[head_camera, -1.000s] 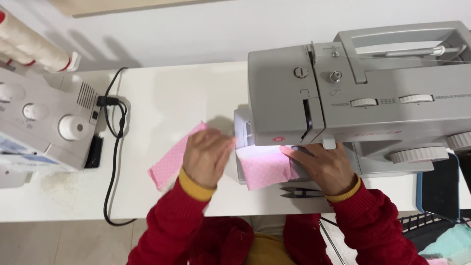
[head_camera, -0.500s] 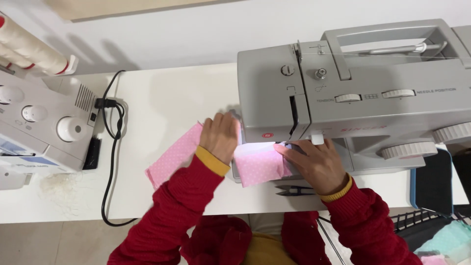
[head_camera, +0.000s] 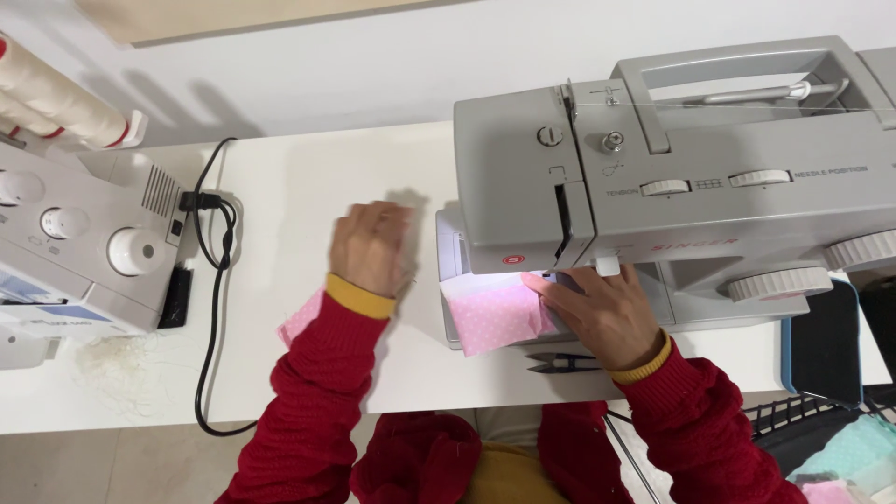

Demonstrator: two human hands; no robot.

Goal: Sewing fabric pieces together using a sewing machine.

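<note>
Small round red badge (head_camera: 511, 259) on grey sewing machine (head_camera: 709, 187) front, left of needle area. Blue-white label panel (head_camera: 23, 289) on 2nd machine (head_camera: 75, 252), far left. No pkgs, no screens.

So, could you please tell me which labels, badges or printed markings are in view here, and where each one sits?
Round red badge: front of the grey sewing machine, left of the right hand.
Dark printed lettering: small, beside the machine's top sliders.
Blue-and-white label panel: front of the second machine, far left.
No packages or screens show.
</note>
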